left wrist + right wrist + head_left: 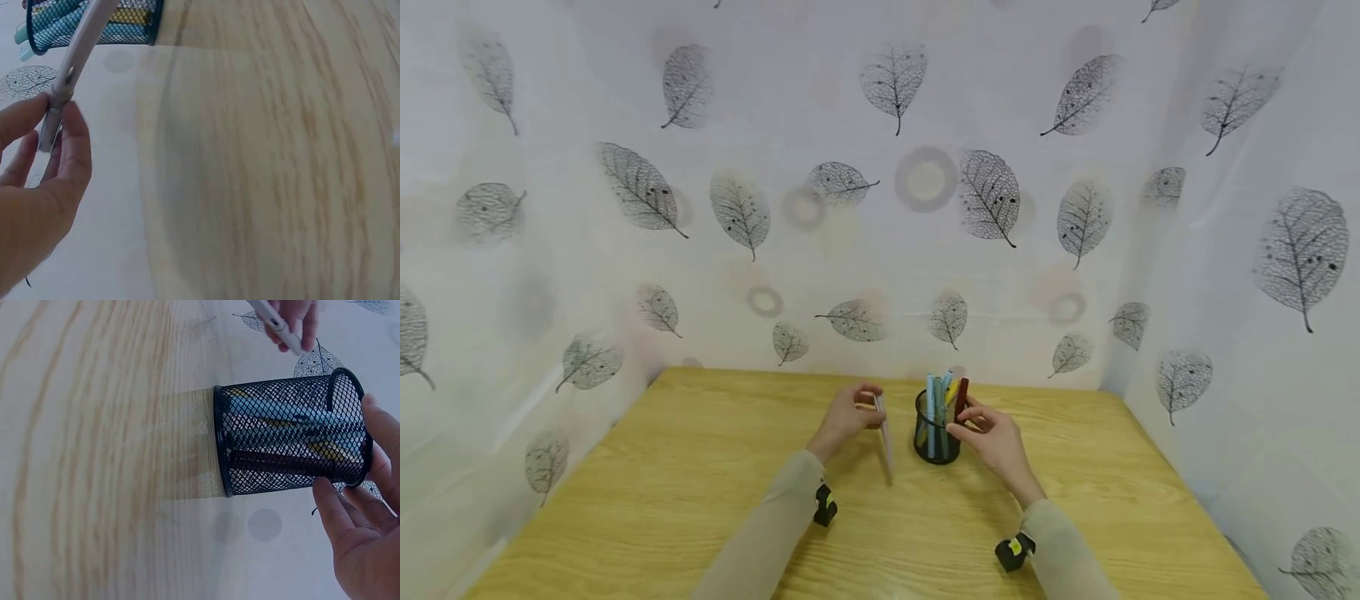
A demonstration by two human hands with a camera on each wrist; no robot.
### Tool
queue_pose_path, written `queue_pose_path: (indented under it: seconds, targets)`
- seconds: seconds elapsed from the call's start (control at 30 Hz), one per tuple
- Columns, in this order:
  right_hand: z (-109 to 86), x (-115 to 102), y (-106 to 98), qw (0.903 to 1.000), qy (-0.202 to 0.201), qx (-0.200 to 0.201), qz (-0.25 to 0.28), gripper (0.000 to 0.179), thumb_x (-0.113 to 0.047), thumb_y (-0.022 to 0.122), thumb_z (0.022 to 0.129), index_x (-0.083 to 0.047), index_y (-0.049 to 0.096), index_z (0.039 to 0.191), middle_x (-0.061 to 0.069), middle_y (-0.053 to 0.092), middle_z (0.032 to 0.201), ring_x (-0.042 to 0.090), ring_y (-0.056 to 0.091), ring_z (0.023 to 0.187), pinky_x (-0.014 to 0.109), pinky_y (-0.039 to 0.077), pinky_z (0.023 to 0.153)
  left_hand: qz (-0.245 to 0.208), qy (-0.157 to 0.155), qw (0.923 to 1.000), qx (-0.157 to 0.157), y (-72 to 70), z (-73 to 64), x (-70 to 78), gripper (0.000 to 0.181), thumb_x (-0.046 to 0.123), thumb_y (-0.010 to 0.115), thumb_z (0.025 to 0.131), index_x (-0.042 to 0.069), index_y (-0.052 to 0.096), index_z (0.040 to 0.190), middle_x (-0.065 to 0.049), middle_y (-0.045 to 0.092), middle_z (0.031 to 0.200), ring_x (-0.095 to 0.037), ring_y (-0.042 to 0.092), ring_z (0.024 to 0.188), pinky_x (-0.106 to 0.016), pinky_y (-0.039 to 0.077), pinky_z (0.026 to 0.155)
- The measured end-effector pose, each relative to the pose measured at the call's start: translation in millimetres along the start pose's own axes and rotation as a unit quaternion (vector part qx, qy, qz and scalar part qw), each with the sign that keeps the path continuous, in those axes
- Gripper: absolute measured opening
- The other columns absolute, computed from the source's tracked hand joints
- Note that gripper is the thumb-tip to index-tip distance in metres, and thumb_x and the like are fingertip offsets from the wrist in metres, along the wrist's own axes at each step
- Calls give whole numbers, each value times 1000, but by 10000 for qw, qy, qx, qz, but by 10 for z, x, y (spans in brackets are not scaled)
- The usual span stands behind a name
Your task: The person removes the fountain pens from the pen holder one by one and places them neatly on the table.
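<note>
In the head view my left hand (850, 412) pinches a slim white pen (886, 446) near its top end, the pen slanting down over the table. The left wrist view shows the fingertips and thumb around the pen's clip end (61, 94). A black mesh pen holder (937, 450) stands upright to the right of the pen. Inside it are several pens, among them light blue pens (931, 400), a yellow one (952, 392) and a dark red one (962, 396). My right hand (369, 537) holds the pen holder near its rim, fingers and thumb on different sides.
The wooden table (737, 483) reaches back to a pale curtain (820, 267) printed with dark leaves, which also hangs at both sides. A small black device (825, 505) is worn at the left wrist, another device (1015, 552) at the right.
</note>
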State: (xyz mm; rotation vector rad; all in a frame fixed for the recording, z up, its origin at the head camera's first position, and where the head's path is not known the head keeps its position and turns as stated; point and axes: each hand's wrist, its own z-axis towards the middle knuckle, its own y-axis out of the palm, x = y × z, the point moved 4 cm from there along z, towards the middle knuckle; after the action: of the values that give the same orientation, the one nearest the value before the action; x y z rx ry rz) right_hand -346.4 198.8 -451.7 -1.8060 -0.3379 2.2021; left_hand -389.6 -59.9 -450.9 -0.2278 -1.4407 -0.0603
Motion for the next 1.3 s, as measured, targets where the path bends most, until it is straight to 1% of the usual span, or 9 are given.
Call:
queue_pose_path:
  seconds: [0.1,0.3,0.47,0.6,0.73,0.83,0.97,1.1,1.3]
  targets:
    - [9,15,15,10000,27,-32,37,31,-27,80,83,-4,68,101,11,47,150,36,51,131,41,52,99,192,-241,9989,-354,5,-10,-64,41,-12,68,82,-3,59,121,-25,62,110,-21,66,84,-35,61,77]
    - [-7,1,25,9999,44,6,101,30,-24,80,82,-4,68,100,11,46,150,37,51,131,40,53,97,450,-462,9954,-715,19,-13,-156,54,-12,68,82,-6,50,132,-26,61,103,-21,67,76,-34,61,73]
    - [-12,-8,19,9999,44,40,111,28,-23,80,82,-4,68,99,11,47,149,36,51,130,40,53,97,979,-486,9912,-745,40,13,-202,54,-7,71,82,-7,52,132,-20,64,97,-19,65,73,-34,60,69]
    - [-7,0,19,9999,39,37,88,28,-23,80,82,-4,68,100,11,47,150,36,51,130,40,53,97,1148,-503,9886,-836,70,41,-220,48,-5,72,81,-9,56,126,-18,65,95,-18,65,72,-35,60,70]
    - [-13,-1,15,9999,64,62,94,28,-23,81,82,-4,68,100,11,48,149,36,52,130,41,53,97,1389,-501,9849,-906,86,88,-248,47,-5,72,81,-9,58,125,-17,66,95,-16,65,72,-31,59,69]
    - [-14,-7,17,9999,76,34,98,29,-24,81,82,-5,68,100,10,47,149,35,52,130,40,54,96,1339,-653,9848,-897,87,123,-271,48,-7,71,82,-10,56,128,-19,65,97,-18,66,73,-31,60,69]
    - [-12,-22,14,9999,46,48,124,29,-24,81,82,-4,69,99,11,48,149,36,52,130,40,54,96,1118,-901,9862,-821,88,174,-296,51,-8,70,83,-9,54,131,-20,62,102,-21,67,77,-33,61,70]
    - [-14,-42,-1,9999,6,107,58,28,-23,81,82,-4,69,98,14,49,147,38,52,129,41,54,96,1264,-909,9851,-738,92,213,-295,50,-7,71,83,-8,55,130,-20,62,105,-21,67,79,-32,61,69]
    - [-8,-63,-8,10000,31,88,10,29,-23,80,83,-3,68,99,14,49,148,38,51,130,41,53,97,1509,-922,9819,-682,109,222,-243,47,-8,71,82,-8,57,127,-21,62,107,-21,66,80,-31,60,69]
